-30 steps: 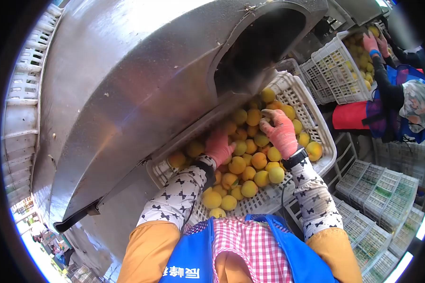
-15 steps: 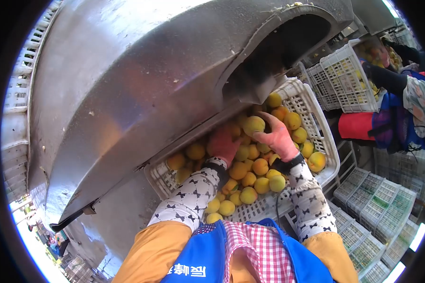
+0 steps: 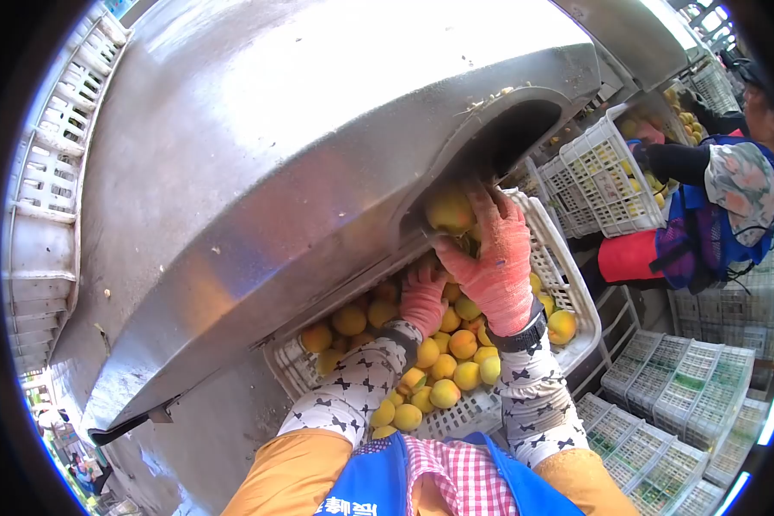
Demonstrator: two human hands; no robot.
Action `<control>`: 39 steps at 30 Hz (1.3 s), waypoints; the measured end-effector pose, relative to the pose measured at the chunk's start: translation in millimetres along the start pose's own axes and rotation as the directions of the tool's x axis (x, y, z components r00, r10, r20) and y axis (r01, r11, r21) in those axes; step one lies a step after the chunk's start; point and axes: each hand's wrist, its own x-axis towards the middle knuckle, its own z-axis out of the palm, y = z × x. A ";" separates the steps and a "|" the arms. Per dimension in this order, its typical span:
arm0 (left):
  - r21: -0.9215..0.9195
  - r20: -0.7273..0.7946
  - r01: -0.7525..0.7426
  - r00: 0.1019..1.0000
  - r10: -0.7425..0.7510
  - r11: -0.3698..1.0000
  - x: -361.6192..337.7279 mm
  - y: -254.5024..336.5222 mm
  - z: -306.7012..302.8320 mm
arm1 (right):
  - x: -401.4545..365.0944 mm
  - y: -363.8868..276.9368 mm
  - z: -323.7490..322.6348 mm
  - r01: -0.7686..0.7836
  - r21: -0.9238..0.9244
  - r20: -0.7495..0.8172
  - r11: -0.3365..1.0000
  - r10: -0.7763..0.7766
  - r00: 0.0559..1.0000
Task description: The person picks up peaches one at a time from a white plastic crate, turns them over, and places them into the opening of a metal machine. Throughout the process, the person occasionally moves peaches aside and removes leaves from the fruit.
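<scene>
My right hand (image 3: 494,267), in a pink glove, reaches up to the mouth of a metal chute (image 3: 525,129). Its thumb and fingers curve about a yellow peach (image 3: 449,209) there. Lower and to the left, my left hand (image 3: 425,299), gloved alike, is down among the fruit at the machine's edge. Its fingers curl downward, and what they hold is hidden. Under both hands a white plastic crate (image 3: 576,297) is filled with yellow-orange peaches (image 3: 463,344), some partly beneath the metal.
A large sloping metal machine body (image 3: 258,172) fills the left and top. At right, a co-worker's arm (image 3: 675,163) reaches to another crate (image 3: 611,172) of peaches. Stacked crates (image 3: 679,378) stand at lower right; a white slatted crate (image 3: 47,206) is at far left.
My right hand has risen toward the chute mouth, with a peach at its fingers. My left hand has stayed low among the peaches. The view has shifted slightly.
</scene>
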 end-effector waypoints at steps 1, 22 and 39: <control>0.045 0.024 -0.025 0.999 0.024 0.999 5.2 -7.0 11.7 | 2.0 -4.0 -1.4 -0.005 -0.007 0.001 1.000 0.005 1.000; 0.306 0.941 -0.519 0.295 -0.169 0.798 27.2 41.7 -72.4 | -109.2 118.7 124.5 0.026 -0.502 0.778 0.864 0.439 0.451; -0.014 0.551 0.002 0.834 0.006 1.000 -26.0 -6.3 -126.2 | -105.5 57.9 -60.4 -0.634 0.754 0.656 -0.169 0.220 0.722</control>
